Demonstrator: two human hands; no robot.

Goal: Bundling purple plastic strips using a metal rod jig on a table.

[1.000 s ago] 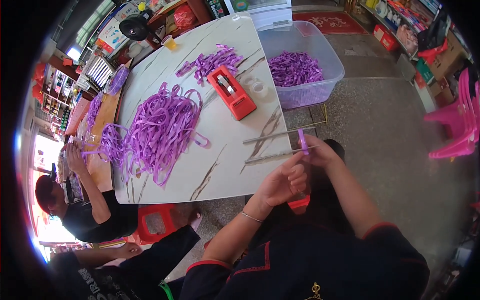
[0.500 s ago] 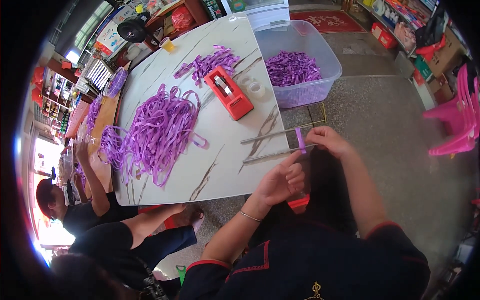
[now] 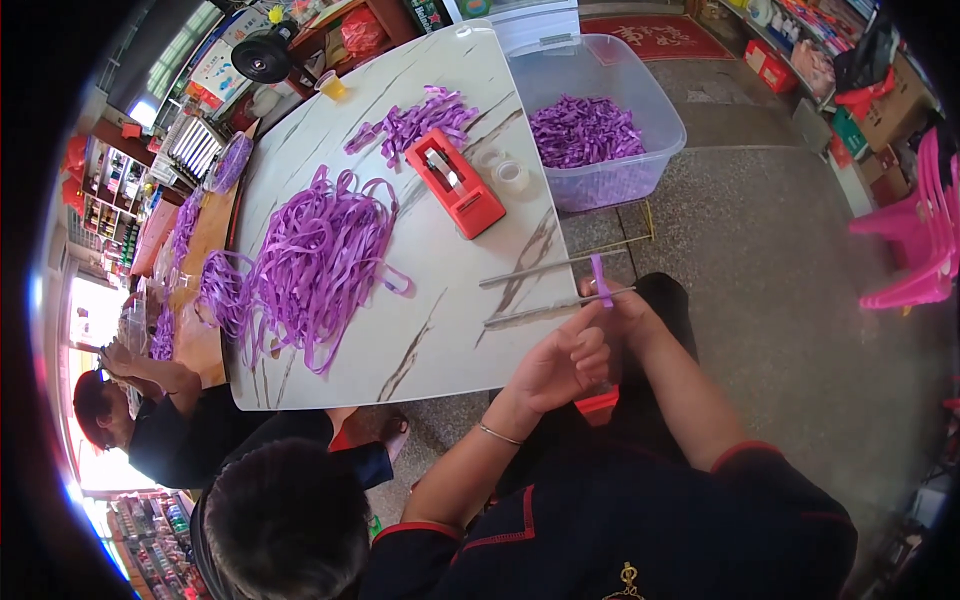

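Two thin metal rods point(image 3: 545, 311) jut past the table's right edge, side by side. A short purple ribbon point(image 3: 600, 279) spans them near their outer ends. My left hand point(image 3: 563, 368) is closed, with its curled fingers up and its forefinger reaching to the ribbon's near end at the nearer rod. My right hand point(image 3: 630, 316) is at the same spot, fingers closed at the ribbon and partly hidden behind it and the rod. A red tape dispenser point(image 3: 456, 184) stands on the table beyond the rods, with clear tape rolls point(image 3: 511, 176) beside it.
A large pile of purple ribbons point(image 3: 318, 262) and a smaller bunch point(image 3: 425, 118) lie on the marble-patterned table point(image 3: 420, 335). Behind its right edge stands a clear plastic bin point(image 3: 655, 150) of ribbon pieces. Two people sit at left; pink chairs point(image 3: 915, 235) are at right.
My right hand has moved left and down, from the right of the ribbon to under it. My left hand has barely moved. A person's head at lower left has come further into view.
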